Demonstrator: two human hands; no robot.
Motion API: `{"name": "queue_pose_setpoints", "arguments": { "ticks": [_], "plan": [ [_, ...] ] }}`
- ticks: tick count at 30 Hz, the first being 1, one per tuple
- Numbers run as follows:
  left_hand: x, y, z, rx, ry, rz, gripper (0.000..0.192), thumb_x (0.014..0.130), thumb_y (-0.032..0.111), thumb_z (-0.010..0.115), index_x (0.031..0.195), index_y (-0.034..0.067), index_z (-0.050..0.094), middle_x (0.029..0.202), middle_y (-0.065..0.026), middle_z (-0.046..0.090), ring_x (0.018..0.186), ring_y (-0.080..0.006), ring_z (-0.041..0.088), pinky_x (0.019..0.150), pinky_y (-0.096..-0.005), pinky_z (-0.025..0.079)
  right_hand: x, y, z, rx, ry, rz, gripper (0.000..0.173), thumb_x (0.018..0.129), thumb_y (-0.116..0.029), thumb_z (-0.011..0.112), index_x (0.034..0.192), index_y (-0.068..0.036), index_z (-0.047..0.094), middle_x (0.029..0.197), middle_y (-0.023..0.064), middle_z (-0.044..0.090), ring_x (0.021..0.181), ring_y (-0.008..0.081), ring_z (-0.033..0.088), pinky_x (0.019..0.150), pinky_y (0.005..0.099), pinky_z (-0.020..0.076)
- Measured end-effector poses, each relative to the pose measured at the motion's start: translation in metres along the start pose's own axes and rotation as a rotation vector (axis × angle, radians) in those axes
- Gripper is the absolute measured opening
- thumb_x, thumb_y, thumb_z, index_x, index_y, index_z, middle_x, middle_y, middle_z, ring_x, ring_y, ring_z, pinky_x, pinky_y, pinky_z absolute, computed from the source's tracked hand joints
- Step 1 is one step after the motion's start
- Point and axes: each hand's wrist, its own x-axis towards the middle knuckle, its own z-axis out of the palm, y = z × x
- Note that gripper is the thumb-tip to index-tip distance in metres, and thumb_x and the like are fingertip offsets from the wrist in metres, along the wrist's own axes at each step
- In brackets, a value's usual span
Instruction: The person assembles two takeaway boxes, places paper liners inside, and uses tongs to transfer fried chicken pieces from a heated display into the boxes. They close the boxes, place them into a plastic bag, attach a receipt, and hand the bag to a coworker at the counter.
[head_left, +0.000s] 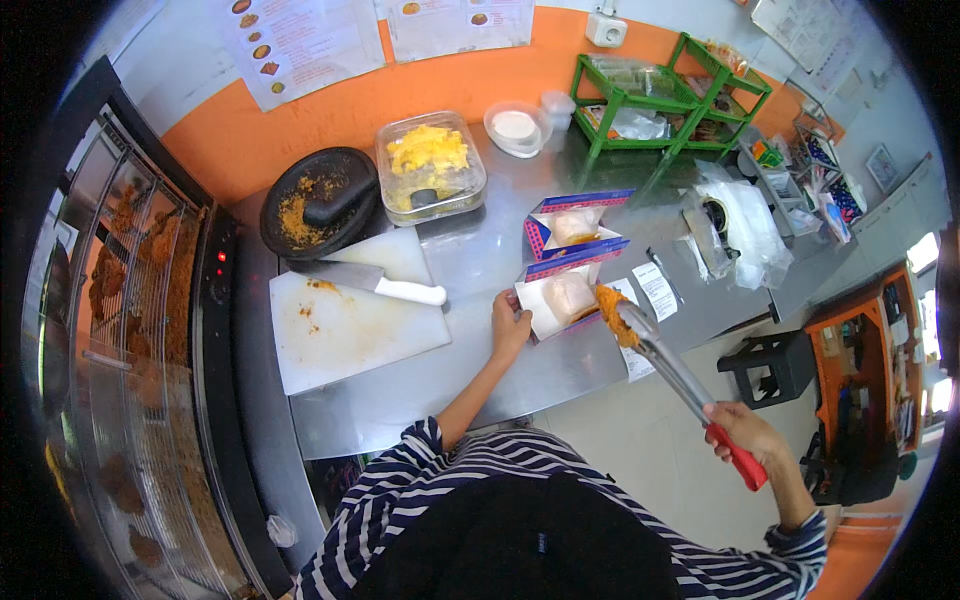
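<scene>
My left hand (511, 328) grips the left side of an unfolded cardboard food box (541, 304). A pale wrapped bundle (570, 295), perhaps rice, sits inside it. My right hand (746, 435) holds metal tongs (675, 373) by their red handle. Pinched in the tong tips is a piece of breaded fried food (616, 315), at the right edge of this box. Just behind stands a second open box (579, 244) with a similar pale bundle (576, 226). Printed paper slips (655, 291) lie to the right, beside a pen (664, 274).
To the left, a knife (375, 281) rests across a white cutting board (360, 330). Behind are a dark stone mortar (319, 202) with its pestle and a clear tub (431, 169) of yellow food. Green racks (660, 101) stand at the back right. A heated display cabinet (150, 337) borders the far left.
</scene>
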Motion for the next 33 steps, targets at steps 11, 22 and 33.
{"name": "queue_pose_setpoints", "arguments": {
  "ticks": [11, 22, 33],
  "plan": [
    [0.002, 0.002, -0.005, -0.198, -0.067, -0.069, 0.048, 0.07, -0.005, 0.054, 0.116, -0.004, 0.039, 0.109, -0.0162, 0.045, 0.101, -0.025, 0.05, 0.089, -0.0339, 0.041, 0.042, -0.114, -0.005, -0.201, -0.162, 0.187, 0.045, 0.087, -0.051, 0.045, 0.078, -0.007, 0.041, 0.06, 0.0008, 0.044, 0.042, 0.0085, 0.04, 0.036, 0.0206, 0.0361],
    [0.0, -0.007, -0.002, -0.152, -0.072, 0.041, 0.051, 0.069, -0.005, 0.053, 0.118, -0.002, 0.038, 0.11, -0.0155, 0.04, 0.103, -0.0254, 0.046, 0.092, -0.0347, 0.039, 0.05, -0.155, 0.022, -0.276, -0.215, 0.386, 0.045, 0.09, -0.05, 0.037, 0.08, -0.006, 0.04, 0.062, -0.0002, 0.04, 0.045, 0.006, 0.037, 0.036, 0.0186, 0.0346],
    [0.006, -0.024, 0.001, -0.374, -0.129, -0.117, 0.056, 0.068, -0.002, 0.062, 0.119, -0.001, 0.039, 0.111, -0.0146, 0.043, 0.105, -0.0238, 0.047, 0.092, -0.0341, 0.04, 0.033, -0.146, 0.04, -0.327, -0.284, 0.325, 0.04, 0.093, -0.044, 0.034, 0.086, -0.006, 0.039, 0.063, 0.0015, 0.043, 0.044, 0.006, 0.038, 0.035, 0.0188, 0.0341]
  ]
}}
